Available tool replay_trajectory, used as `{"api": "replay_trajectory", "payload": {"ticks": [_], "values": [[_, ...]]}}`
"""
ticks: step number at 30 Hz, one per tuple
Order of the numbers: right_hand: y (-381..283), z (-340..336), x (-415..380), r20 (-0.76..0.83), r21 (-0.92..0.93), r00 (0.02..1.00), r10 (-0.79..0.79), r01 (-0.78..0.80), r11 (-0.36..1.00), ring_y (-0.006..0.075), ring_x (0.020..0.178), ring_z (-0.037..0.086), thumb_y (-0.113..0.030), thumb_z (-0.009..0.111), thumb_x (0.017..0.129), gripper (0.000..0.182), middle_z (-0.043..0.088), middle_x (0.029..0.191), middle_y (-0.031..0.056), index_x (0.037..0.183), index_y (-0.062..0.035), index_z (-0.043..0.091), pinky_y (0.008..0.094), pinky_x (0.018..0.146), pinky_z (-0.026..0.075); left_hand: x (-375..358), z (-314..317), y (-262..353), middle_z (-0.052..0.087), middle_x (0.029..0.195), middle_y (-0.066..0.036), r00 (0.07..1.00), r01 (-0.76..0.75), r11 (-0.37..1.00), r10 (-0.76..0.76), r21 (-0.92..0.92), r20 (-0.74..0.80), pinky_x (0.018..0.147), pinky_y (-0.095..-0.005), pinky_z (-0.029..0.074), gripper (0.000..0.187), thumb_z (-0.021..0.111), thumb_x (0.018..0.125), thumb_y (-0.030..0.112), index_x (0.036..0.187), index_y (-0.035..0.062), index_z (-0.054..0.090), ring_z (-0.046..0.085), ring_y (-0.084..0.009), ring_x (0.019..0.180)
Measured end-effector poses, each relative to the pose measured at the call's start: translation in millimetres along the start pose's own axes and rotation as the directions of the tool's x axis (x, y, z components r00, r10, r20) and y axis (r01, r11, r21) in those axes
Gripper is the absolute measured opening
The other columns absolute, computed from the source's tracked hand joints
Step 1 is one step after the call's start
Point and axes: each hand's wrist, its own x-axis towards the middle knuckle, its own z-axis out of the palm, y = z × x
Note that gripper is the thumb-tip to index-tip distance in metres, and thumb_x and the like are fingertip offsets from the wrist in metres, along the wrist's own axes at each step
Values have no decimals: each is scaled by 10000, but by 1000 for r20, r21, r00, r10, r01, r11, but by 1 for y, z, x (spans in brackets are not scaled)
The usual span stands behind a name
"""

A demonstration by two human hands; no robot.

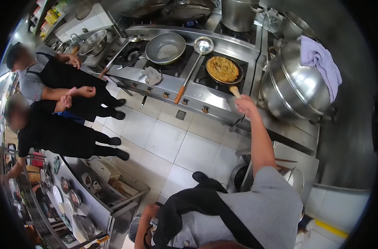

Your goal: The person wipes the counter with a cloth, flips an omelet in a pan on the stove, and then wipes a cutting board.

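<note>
Fisheye view from above, kitchen line. Right hand (243, 103) reaches out at about 1 o'clock, fingers closed round the wooden handle (234, 91) of the frying pan (224, 69), which sits on the stove (205, 93) burner with a flat golden omelette-like round filling it. Left hand (149, 211) hangs low at 7 o'clock beside the apron; whether it is open or closed cannot be told. Just left of the pan, a ladle (202, 45) lies across the stove with its orange grip toward the floor; further left at 11 o'clock an empty wok (165, 47) and a second ladle (134, 38). A large steel steamer lid (294, 87) with a lilac cloth (321, 62) draped over it stands at 2 o'clock. Two other people in black aprons stand at 9 o'clock by a counter (93, 207) of small bowls. Step in hand, by my reading: tending the pan on the flame. The next move likely calls for a firm, level grip on the handle so the round stays whole.
</note>
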Motion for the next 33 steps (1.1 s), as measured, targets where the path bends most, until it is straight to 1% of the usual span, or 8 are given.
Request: {"api": "replay_trajectory", "payload": {"ticks": [16,18,21,23,24,27,30,33], "values": [[119,28,159,-151,25,960,-235,242,970,185,647,567,-181,658,862,194,603,780,55,1001,-53,613,379,545,470,-35,43,-23,695,1058,-206,928,372,914,-369,-161,51,873,-437,519,355,622,887,362,1029,45,695,655,-375,1032],[69,39,96,-160,-145,981,-110,87,986,210,744,642,-214,709,835,353,674,899,128,1129,-33,633,395,609,505,-27,37,-26,699,1043,-194,956,295,951,-294,-89,24,865,-432,518,365,619,897,365,1058,44,684,663,-359,1003],[11,56,42,-368,-750,807,-461,35,660,343,1130,631,-236,647,852,507,633,1238,249,1279,27,575,396,916,496,-16,7,16,701,1044,-182,968,234,963,-244,-132,-62,876,-421,511,392,626,914,365,1141,46,659,668,-335,1004],[-41,73,32,30,-625,834,-551,446,640,379,1253,544,-253,617,879,548,565,1344,264,1336,39,538,378,1031,435,-9,-4,36,698,1039,-182,980,147,972,-168,-184,-109,860,-416,515,387,623,923,359,1150,47,655,669,-329,981],[-59,100,45,174,-733,766,-620,520,438,365,1242,561,-250,608,890,534,570,1347,251,1351,12,540,374,1023,440,-1,-19,44,695,1034,-182,987,44,977,-75,-207,-143,845,-410,519,382,620,932,353,1160,48,650,671,-323,958],[-129,197,-64,518,-384,771,-372,598,704,170,834,599,-272,661,889,572,642,1131,120,1405,-72,516,323,684,526,13,-47,73,693,1013,-178,982,-55,964,5,-259,-190,816,-392,526,365,617,944,343,1162,51,651,670,-297,903],[-158,278,-115,601,-423,777,-189,510,749,244,958,633,-310,676,879,748,562,1343,166,1516,-97,346,355,664,552,13,-50,76,692,994,-178,977,-89,969,40,-231,-209,791,-382,531,352,620,943,339,1155,61,660,666,-276,852],[-147,349,-74,553,-292,752,-358,578,762,183,539,578,-207,626,828,805,636,766,141,1540,-113,263,318,457,457,-2,-36,71,696,960,-180,982,-10,973,-34,-231,-184,787,-384,532,342,624,937,336,1137,62,670,672,-279,843]]}}
